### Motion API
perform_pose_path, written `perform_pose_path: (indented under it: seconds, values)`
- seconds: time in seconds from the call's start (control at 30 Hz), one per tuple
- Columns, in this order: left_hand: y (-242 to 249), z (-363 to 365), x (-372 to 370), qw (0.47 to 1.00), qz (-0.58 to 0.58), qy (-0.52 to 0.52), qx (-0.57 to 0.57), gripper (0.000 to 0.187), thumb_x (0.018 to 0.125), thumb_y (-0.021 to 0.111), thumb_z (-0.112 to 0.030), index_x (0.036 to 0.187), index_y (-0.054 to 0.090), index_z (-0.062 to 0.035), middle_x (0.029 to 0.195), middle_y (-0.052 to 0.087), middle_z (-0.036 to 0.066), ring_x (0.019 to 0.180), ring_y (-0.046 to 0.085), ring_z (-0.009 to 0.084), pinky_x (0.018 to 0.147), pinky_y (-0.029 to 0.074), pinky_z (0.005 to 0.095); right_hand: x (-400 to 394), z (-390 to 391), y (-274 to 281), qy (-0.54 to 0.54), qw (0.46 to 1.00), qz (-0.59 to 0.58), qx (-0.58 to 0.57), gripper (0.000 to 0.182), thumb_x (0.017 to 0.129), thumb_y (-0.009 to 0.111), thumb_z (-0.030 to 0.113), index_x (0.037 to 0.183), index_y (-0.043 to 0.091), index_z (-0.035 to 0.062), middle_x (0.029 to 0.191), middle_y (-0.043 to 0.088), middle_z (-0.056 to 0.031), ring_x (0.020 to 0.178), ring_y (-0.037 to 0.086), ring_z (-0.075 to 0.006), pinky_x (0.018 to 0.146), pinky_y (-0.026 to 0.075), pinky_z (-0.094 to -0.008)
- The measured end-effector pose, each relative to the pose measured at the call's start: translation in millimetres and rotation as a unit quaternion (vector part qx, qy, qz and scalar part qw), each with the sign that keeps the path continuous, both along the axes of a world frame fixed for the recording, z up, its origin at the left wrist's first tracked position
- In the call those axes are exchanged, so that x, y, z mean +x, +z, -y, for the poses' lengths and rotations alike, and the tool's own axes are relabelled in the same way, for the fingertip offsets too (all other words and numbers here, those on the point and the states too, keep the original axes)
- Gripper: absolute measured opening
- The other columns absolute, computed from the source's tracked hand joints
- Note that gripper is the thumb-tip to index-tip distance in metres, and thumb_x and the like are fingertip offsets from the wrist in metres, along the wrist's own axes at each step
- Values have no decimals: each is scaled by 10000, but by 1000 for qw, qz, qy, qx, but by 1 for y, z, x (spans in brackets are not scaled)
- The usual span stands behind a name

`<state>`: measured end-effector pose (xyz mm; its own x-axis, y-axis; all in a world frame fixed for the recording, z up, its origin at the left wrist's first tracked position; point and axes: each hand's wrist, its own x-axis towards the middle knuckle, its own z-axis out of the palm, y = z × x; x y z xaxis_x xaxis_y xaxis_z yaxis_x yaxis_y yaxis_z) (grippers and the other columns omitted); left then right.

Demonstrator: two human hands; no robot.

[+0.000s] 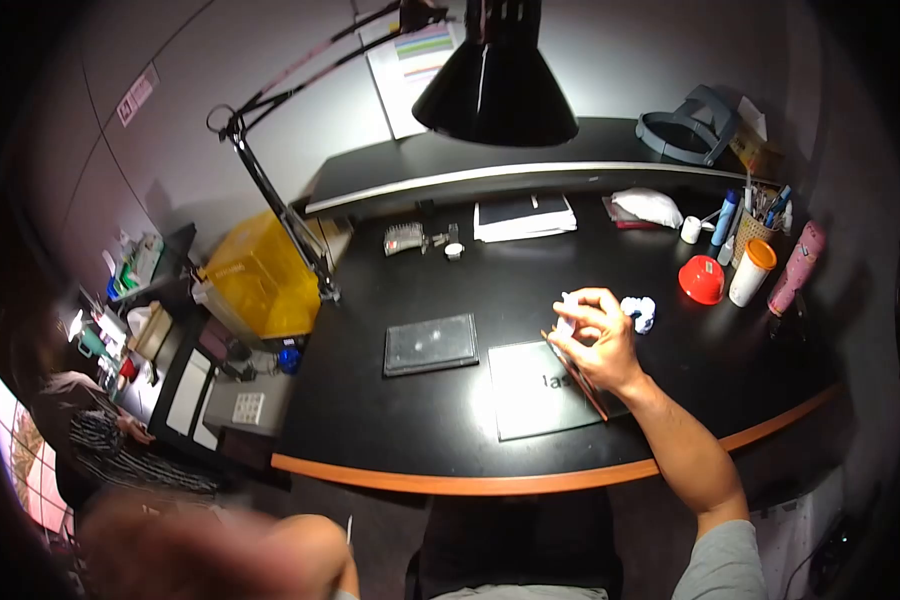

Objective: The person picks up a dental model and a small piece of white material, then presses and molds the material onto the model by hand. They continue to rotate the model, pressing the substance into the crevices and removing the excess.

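My right hand (602, 343) is raised over the desk, fingers and thumb closed in a pinch on a small whitish piece (567, 326); its exact kind I cannot tell. Below the hand, a slim reddish-brown stick (592, 397) slants across a pale, shiny plate (518, 400) with dark letters. Left of that plate lies a flat black rectangular block (430, 344). A crumpled white-and-blue wad (639, 314) sits just right of my right hand. My left hand (195, 545) is a blur close to the camera at lower left, off the desk, its fingers smeared.
A black lamp (495, 95) hangs over the desk. A red bowl (702, 280), an orange-lidded cup (752, 272) and a pink bottle (798, 268) stand at right. Papers (525, 218) lie at the back. A yellow bin (260, 280) and another person (90, 420) are at left.
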<state>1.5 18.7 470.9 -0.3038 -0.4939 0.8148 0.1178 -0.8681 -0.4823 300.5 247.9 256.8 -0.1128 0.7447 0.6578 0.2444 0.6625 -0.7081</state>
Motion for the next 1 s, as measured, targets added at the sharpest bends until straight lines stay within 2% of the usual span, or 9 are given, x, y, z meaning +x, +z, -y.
perform_pose_path:
  seconds: [0.1, 0.13, 0.2, 0.23, 0.37, 0.43, 0.5, 0.77, 1.0]
  values:
    - [-97, -132, 51, 935, -100, 36, -340, 157, 969, 552, -162, 847, 605, -80, 812, 610, 54, 740, 570, 182, 663, 481, 334, 0, 2, 1, 2, 1000, 11, 4, 473, 767, 904, 44, 1215, 752, 40, 1178, 593, -91, 879, 699, -117, 739, 655, -264]
    - [-108, -154, 60, 875, -199, 144, -417, 86, 836, 731, 17, 861, 701, -59, 756, 659, 61, 717, 625, 206, 669, 504, 338, 0, 5, 3, 1, 1000, 13, 4, 516, 767, 905, 46, 1254, 733, 49, 1177, 593, -89, 884, 701, -120, 739, 654, -263]
    - [-169, -199, 78, 755, -202, 96, -617, 45, 895, 752, -14, 938, 737, -13, 823, 715, 69, 768, 663, 119, 698, 528, 283, -1, 6, 1, 1, 1000, 25, -6, 642, 762, 911, 54, 1358, 673, 70, 1165, 596, -86, 892, 708, -124, 740, 649, -258]
    - [-191, -215, 82, 693, -187, 11, -696, 32, 941, 729, -38, 937, 734, -6, 881, 743, 51, 835, 686, 98, 756, 549, 271, -2, 8, 4, -6, 999, 36, -5, 705, 744, 923, 68, 1392, 645, 62, 1153, 600, -93, 864, 704, -117, 736, 642, -251]
    - [-219, -231, 87, 634, -190, -97, -743, 98, 975, 712, -35, 1054, 747, 13, 1005, 771, 83, 951, 715, 121, 892, 566, 273, -4, 12, 6, -14, 998, 58, 7, 738, 707, 939, 97, 1378, 643, 20, 1134, 613, -104, 787, 677, -96, 667, 602, -232]
    - [-222, -225, 86, 595, -199, -185, -756, 156, 976, 701, -10, 1124, 744, 19, 1073, 769, 112, 1008, 722, 160, 943, 584, 317, -6, 14, 4, 13, 998, 62, 11, 730, 710, 929, 14, 1372, 623, -16, 1183, 572, -106, 824, 672, -91, 669, 587, -211]
    - [-221, -217, 81, 572, -185, -250, -759, 176, 968, 711, -2, 1139, 736, 32, 1090, 767, 125, 1028, 723, 167, 956, 586, 322, -11, 19, 5, 2, 999, 54, -1, 658, 694, 946, 100, 1293, 690, 2, 1126, 623, -117, 780, 685, -104, 659, 598, -239]
    - [-219, -207, 76, 499, -222, -316, -775, 174, 957, 756, -39, 1115, 716, 19, 1025, 773, 97, 936, 736, 137, 847, 603, 288, -19, 26, 3, 26, 997, 64, 28, 593, 685, 935, 76, 1227, 713, -17, 1146, 612, -137, 793, 692, -141, 644, 597, -257]
    - [-226, -208, 76, 515, -212, -313, -769, 185, 936, 793, -83, 1079, 726, 14, 1029, 778, 111, 952, 740, 151, 849, 609, 298, -19, 26, 3, 32, 996, 81, 29, 580, 685, 920, 44, 1219, 704, -29, 1149, 594, -141, 816, 685, -141, 635, 591, -241]
